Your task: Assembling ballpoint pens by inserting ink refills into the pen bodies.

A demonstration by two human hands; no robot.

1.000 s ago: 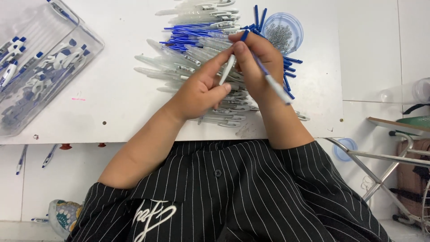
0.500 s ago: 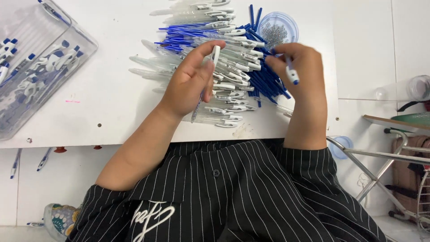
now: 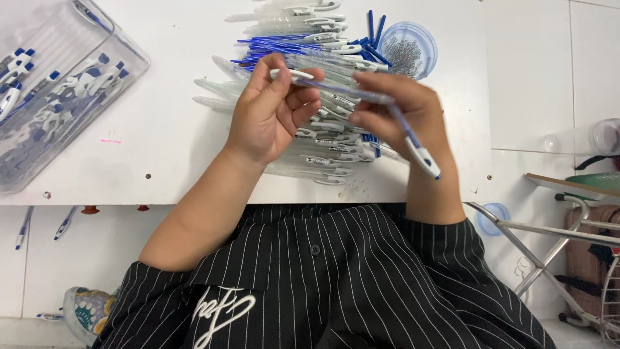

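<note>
Head view: two bare hands held above a white table (image 3: 161, 129), working on pen parts
Thing in hand: a clear pen barrel (image 3: 303, 75) with a blue refill (image 3: 342, 90) running along it, held level above the pile, between the two hands
Left hand (image 3: 271, 116): fingers curled, thumb and fingertips pinching the white end of the barrel
Right hand (image 3: 400, 116): fingers pressed together on the other end of the barrel and refill – a second pen with a white and blue clip (image 3: 420, 152) is tucked in the same hand, pointing down toward the body
Step, as judged: the refill looks part way into the barrel, so this reads as the joining step; the next move would call for keeping both parts in line and pushing straight along the axis
Beneath: a heap of clear barrels and blue refills (image 3: 310, 136) on the table
Beyond: a round clear tub (image 3: 408, 48) of small parts – too small to tell what
Far left: a clear plastic tray (image 3: 58, 84) holding finished pens
</note>
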